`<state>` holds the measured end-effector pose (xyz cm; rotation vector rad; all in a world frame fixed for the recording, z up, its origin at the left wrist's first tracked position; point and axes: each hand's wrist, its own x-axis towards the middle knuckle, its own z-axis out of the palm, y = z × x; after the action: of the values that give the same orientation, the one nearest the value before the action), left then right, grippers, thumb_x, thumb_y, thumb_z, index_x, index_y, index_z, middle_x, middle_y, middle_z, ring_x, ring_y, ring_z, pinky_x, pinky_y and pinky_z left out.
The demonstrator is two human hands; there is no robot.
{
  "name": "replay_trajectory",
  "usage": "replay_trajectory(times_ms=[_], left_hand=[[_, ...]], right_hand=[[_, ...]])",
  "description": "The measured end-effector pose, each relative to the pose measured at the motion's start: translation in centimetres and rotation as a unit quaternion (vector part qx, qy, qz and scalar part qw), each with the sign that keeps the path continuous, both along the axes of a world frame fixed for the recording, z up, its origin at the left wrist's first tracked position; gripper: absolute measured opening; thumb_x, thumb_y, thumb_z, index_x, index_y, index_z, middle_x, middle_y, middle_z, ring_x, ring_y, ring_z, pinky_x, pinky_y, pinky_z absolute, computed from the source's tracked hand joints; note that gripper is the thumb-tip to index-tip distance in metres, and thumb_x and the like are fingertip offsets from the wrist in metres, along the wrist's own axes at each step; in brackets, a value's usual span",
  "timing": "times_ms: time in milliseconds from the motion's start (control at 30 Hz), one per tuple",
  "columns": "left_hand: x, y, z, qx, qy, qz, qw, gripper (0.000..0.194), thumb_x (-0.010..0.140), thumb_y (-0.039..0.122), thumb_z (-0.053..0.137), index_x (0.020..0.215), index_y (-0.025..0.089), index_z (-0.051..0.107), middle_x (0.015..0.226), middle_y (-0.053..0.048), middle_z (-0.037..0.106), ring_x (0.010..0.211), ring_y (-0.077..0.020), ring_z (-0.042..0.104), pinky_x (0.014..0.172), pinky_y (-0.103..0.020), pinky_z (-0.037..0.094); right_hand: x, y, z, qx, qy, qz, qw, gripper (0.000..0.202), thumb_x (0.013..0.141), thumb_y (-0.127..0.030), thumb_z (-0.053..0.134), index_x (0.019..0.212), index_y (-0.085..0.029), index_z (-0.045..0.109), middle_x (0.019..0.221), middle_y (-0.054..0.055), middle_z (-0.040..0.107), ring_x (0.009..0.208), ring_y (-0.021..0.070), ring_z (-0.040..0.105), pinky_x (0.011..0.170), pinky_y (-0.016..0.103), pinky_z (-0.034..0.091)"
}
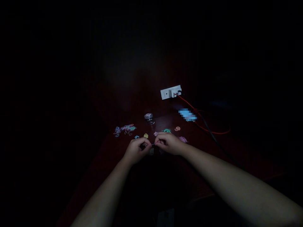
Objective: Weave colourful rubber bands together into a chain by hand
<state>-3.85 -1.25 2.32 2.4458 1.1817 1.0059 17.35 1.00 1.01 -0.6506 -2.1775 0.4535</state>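
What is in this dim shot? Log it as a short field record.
light: very dark
left hand: pinching one end of a thin dark strand
right hand: pinching the other end
table: dark reddish
loose bands: small, coloured, scattered beyond the hands
jar: small, behind the bands
socket strip: white, red cable plugged in
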Motion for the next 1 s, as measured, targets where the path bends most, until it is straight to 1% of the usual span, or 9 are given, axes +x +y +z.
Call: replay_trajectory(times_ms=[267,433,500,600,700,767,833,933,1000], left_hand=[[-0.2,0.0,-0.3,-0.006,-0.013,0.02,1.0,0.014,0.082,0.026,0.056,0.075,0.016,0.064,0.069,0.0,0.064,0.064,-0.0113,0.057,0.061,-0.021,0.043],[-0.4,-1.0,-0.7,0.025,-0.035,0.039,0.998,0.013,0.08,0.023,0.055,0.071,0.016,0.059,0.067,0.0,0.06,0.063,-0.0116,0.055,0.063,-0.022,0.043],[-1.2,-1.6,-1.0,0.038,-0.067,0.081,0.994,0.013,0.081,0.025,0.055,0.072,0.016,0.059,0.069,-0.001,0.061,0.066,-0.0123,0.055,0.065,-0.023,0.043],[-3.6,-2.5,-1.7,0.044,-0.118,0.191,0.974,0.015,0.081,0.03,0.055,0.076,0.017,0.06,0.071,-0.001,0.06,0.067,-0.013,0.054,0.065,-0.023,0.043],[-6.2,-3.2,-2.8,0.023,-0.131,0.279,0.951,0.017,0.079,0.032,0.055,0.077,0.017,0.062,0.07,0.0,0.059,0.065,-0.013,0.053,0.062,-0.023,0.041],[-7.4,-3.6,-3.4,0.001,-0.135,0.31,0.941,0.016,0.076,0.031,0.054,0.075,0.017,0.062,0.069,0.0,0.059,0.064,-0.0126,0.052,0.062,-0.022,0.041],[-7.9,-3.7,-3.9,-0.019,-0.135,0.337,0.932,0.015,0.074,0.03,0.055,0.074,0.017,0.062,0.067,0.001,0.058,0.062,-0.012,0.051,0.061,-0.022,0.04],[-7.9,-3.6,-4.3,-0.041,-0.12,0.366,0.922,0.017,0.073,0.031,0.055,0.074,0.017,0.064,0.062,0.001,0.057,0.057,-0.0113,0.049,0.057,-0.022,0.037],[-7.7,-3.4,-4.4,-0.055,-0.104,0.368,0.922,0.017,0.072,0.032,0.056,0.073,0.017,0.064,0.059,0.002,0.055,0.054,-0.0109,0.047,0.054,-0.022,0.035]], right_hand=[[-0.2,-0.1,0.3,0.005,-0.001,0.007,1.0,0.006,0.083,-0.013,0.058,0.078,-0.015,0.063,0.069,-0.001,0.051,0.063,0.0092,0.047,0.06,0.02,0.036],[0.0,0.2,0.0,-0.004,0.014,-0.004,1.0,0.009,0.081,-0.011,0.054,0.077,-0.015,0.061,0.073,0.0,0.054,0.061,0.0092,0.047,0.058,0.021,0.037],[0.3,0.4,-0.1,-0.008,0.026,-0.014,1.0,0.009,0.08,-0.012,0.054,0.075,-0.015,0.06,0.071,0.0,0.054,0.06,0.0092,0.047,0.057,0.021,0.037],[0.9,0.5,-0.3,-0.025,0.054,-0.025,0.998,0.008,0.079,-0.015,0.053,0.073,-0.015,0.058,0.069,0.0,0.053,0.057,0.0091,0.045,0.053,0.021,0.035],[1.3,0.7,-0.4,-0.044,0.077,-0.039,0.995,0.009,0.079,-0.02,0.054,0.074,-0.015,0.059,0.064,-0.001,0.051,0.055,0.0092,0.043,0.051,0.021,0.034],[1.5,0.9,-0.6,-0.056,0.071,-0.043,0.995,0.011,0.08,-0.023,0.054,0.076,-0.014,0.06,0.063,-0.001,0.052,0.054,0.0093,0.043,0.051,0.021,0.034],[1.6,1.2,-0.8,-0.065,0.063,-0.058,0.994,0.014,0.08,-0.026,0.054,0.077,-0.014,0.061,0.06,-0.002,0.051,0.053,0.0097,0.042,0.051,0.021,0.033],[1.7,1.5,-1.0,-0.078,0.054,-0.064,0.993,0.018,0.081,-0.03,0.053,0.078,-0.015,0.061,0.06,-0.001,0.05,0.054,0.0101,0.042,0.051,0.022,0.033],[1.7,1.5,-1.0,-0.078,0.056,-0.062,0.993,0.019,0.082,-0.031,0.053,0.077,-0.014,0.06,0.061,-0.001,0.051,0.055,0.0104,0.043,0.052,0.022,0.034]])
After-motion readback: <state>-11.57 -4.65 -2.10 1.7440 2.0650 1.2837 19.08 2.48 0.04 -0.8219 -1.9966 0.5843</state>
